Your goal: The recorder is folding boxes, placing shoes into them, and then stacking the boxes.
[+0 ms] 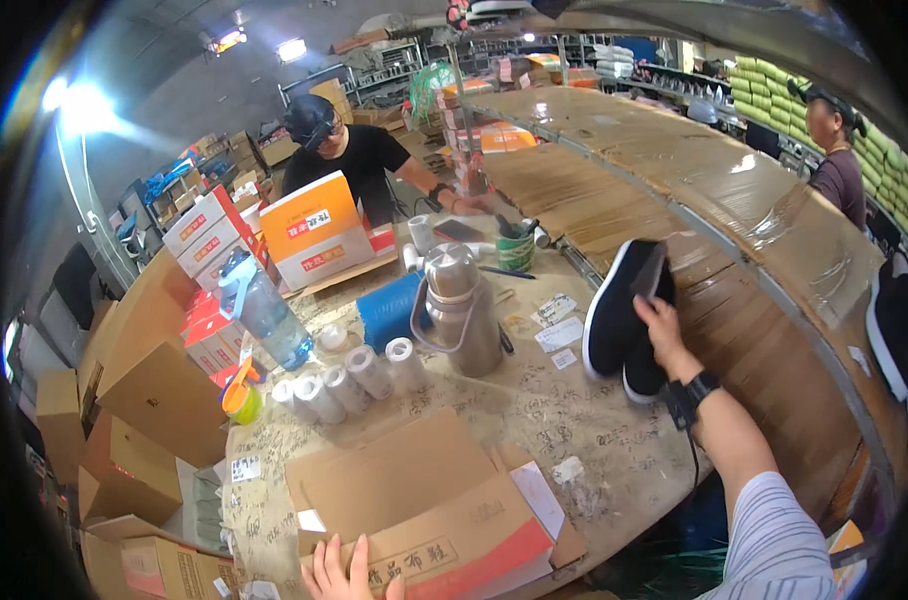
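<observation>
right hand (662, 325) grasping black shoes (619, 320), left hand (339, 572) released, flat on cardboard shoebox (429, 510)

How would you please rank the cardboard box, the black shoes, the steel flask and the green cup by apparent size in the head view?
1. Cardboard box, nearest the camera, so flattered.
2. Black shoes and steel flask: too alike to rank.
3. Green cup, farthest away.

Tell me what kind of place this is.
Most likely a shoe packing area in a warehouse. The right hand holds a pair of black shoes, the left hand rests on a cardboard shoebox, and stacked cartons stand nearby.
</observation>
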Demonstrator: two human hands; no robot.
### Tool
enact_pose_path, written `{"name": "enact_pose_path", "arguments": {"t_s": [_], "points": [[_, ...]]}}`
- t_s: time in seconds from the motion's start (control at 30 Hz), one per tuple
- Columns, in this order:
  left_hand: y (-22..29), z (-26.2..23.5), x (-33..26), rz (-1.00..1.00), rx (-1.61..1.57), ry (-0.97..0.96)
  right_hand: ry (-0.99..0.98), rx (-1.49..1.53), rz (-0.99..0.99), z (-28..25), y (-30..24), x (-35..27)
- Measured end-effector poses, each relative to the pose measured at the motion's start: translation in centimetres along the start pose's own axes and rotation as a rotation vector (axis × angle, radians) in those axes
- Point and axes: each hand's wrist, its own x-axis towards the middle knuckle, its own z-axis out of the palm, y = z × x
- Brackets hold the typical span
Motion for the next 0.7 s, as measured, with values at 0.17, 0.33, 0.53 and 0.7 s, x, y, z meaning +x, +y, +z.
{"name": "enact_pose_path", "arguments": {"t_s": [0.17,0.33,0.53,0.7], "points": [[0.2,1.0,-1.4,-0.074,-0.074,0.051,-0.264,0.490,0.229,0.6,-5.3,-10.2],[-0.6,-1.0,-0.8,-0.041,-0.200,0.119,-0.525,1.093,0.556,2.8,-17.4,-19.8],[1.0,1.7,-4.2,-0.117,-0.161,0.573,-0.624,1.160,0.474,1.5,-22.7,-25.2],[2.7,4.2,-5.8,-0.098,-0.175,0.500,-0.651,1.123,0.460,2.8,-24.3,-28.1]]}}
